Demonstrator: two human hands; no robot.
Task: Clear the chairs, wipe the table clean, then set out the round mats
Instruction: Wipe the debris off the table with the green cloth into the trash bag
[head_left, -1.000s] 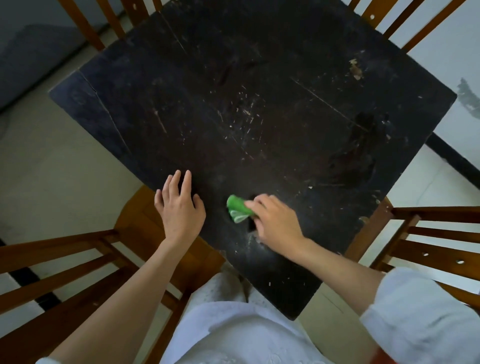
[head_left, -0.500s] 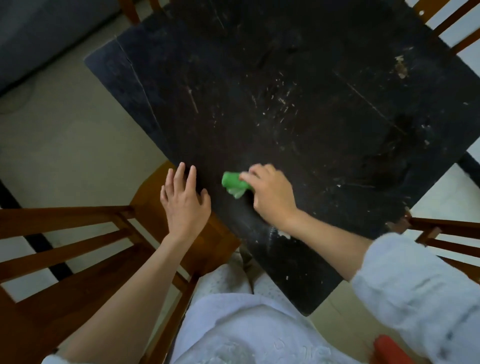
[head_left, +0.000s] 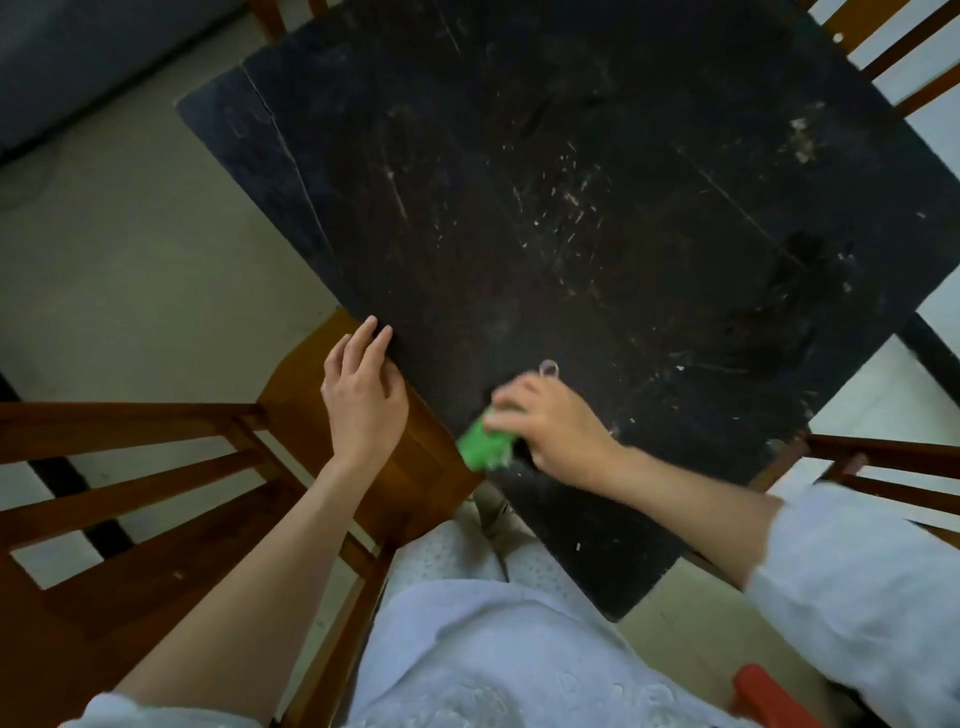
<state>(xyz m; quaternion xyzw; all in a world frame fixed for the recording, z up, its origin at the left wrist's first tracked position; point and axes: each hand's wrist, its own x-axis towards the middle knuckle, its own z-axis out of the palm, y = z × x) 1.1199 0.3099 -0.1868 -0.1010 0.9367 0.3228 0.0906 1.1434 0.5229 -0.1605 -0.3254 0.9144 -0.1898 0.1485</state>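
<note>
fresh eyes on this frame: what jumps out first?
The bright green cloth stands out, gripped by the right hand near the table's near-left edge. The black table fills the view from the middle to the top right, its top scratched and flecked with pale marks. The left hand lies with straight fingers at the table's left edge, over a brown wooden chair.

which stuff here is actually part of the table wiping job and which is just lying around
Part of the job:
- green cloth, gripped by the right hand
- black table, scratched and speckled
- left hand, fingers on the table edge
- wooden chair on the left

Just lying about:
- red object, bottom right corner
- grey sofa, top left
</note>
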